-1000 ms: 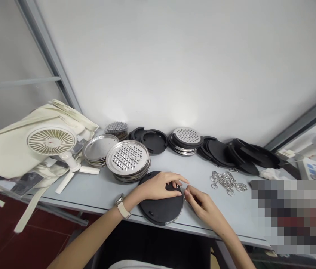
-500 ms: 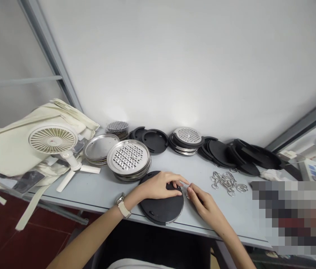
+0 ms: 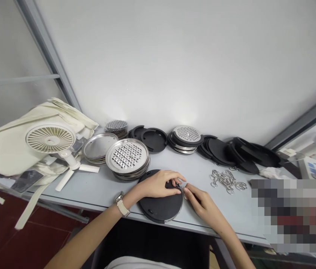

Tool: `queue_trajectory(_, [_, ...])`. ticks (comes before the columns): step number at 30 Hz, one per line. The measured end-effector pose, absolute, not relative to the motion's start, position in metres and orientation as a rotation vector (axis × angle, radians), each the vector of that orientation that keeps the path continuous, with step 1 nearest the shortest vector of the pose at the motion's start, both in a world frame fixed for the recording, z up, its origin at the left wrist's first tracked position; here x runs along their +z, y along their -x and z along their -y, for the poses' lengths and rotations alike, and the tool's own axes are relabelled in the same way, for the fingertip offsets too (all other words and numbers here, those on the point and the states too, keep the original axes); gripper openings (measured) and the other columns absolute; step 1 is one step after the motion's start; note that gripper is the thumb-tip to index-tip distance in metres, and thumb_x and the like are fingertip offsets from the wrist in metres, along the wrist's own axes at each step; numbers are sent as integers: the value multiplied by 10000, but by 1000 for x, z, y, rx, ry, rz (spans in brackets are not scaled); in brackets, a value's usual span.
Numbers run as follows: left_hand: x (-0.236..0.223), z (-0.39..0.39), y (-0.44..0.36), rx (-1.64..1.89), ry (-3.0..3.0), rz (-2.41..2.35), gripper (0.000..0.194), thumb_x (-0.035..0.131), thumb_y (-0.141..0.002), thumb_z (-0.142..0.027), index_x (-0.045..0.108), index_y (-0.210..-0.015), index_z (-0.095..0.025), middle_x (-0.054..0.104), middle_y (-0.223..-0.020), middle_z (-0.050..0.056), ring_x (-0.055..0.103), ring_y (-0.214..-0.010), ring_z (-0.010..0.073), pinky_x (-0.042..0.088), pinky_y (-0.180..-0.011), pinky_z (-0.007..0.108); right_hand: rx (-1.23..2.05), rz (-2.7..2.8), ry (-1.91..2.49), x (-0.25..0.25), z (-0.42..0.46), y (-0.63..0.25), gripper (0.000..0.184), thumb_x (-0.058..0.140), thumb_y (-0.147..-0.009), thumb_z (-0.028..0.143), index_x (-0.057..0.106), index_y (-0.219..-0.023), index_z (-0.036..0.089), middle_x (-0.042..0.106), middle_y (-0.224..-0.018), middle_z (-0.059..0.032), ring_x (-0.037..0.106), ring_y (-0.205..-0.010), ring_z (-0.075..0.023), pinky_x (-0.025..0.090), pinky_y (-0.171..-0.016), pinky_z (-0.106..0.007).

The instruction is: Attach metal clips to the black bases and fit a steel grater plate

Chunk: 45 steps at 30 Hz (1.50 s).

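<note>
A flat black round disc [image 3: 160, 207] with a metal-looking lower right rim lies at the table's front edge. Across its top rests my left hand [image 3: 160, 184], wearing a wristwatch with a pale strap; its fingers and thumb close around the right side of the disc. Just beyond that side, my right hand [image 3: 201, 200] pinches a small shiny wire ring [image 3: 185, 193] between thumb and forefinger. The ring is close to the left fingertips; whether it passes through the disc is too small to tell.
Stacked round grater plates [image 3: 127, 156] and plain metal plates [image 3: 100, 145] stand left of the disc. Black round holders [image 3: 154, 140] line the wall. A pile of wire rings [image 3: 226, 179] lies right. A white fan [image 3: 51, 139] and cream bag [image 3: 9, 149] occupy the left end.
My right hand has shifted slightly left, bringing the wire ring up to the disc's edge. My left hand stays on the disc.
</note>
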State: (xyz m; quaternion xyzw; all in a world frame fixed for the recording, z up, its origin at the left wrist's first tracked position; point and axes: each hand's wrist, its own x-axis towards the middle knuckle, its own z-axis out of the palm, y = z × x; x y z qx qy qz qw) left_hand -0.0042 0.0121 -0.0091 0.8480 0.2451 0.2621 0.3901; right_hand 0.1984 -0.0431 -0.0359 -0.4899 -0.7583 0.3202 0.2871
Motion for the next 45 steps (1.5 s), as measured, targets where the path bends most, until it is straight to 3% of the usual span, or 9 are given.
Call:
queue_trajectory(8, [-8,-11,4,669,-2146,-636,345,665,-793,-222,608,-1132,-193,669,-1015,54,629,-873,154,489,-817,262,921,1985,1341,-36,46,-198,310,401,-959,393,389,-712,207,329,-609,65,316,-554,-105,274,-524,-225])
queue_trajectory(25, [-9,-12,4,632,-2117,-644,372,652,-797,-188,590,-1163,-209,670,-1026,48,636,-879,148,496,-801,255,903,1962,1325,-36,45,-199,256,353,-965,363,406,-767,210,339,-629,63,318,-560,-110,290,-535,-225])
queue_trajectory(32, [-6,-10,4,648,-2129,-622,152,631,-802,-173,607,-952,-168,621,-944,34,598,-824,129,492,-764,245,909,1999,1305,-30,46,-199,289,365,-967,391,424,-752,208,348,-631,54,333,-585,-118,300,-550,-230])
queue_trajectory(39, [-8,-8,5,680,-2120,-695,136,645,-783,-205,569,-894,-186,496,-981,17,583,-837,114,483,-772,249,918,1993,1317,-26,47,-196,271,385,-967,394,498,-812,203,358,-621,58,341,-581,-116,305,-546,-225])
queue_trajectory(45, [-9,-9,4,670,-2138,-678,95,635,-788,-199,554,-834,-178,503,-980,21,558,-817,110,474,-783,246,929,1995,1301,-27,46,-197,276,377,-971,403,486,-813,205,391,-651,52,372,-601,-118,331,-573,-219])
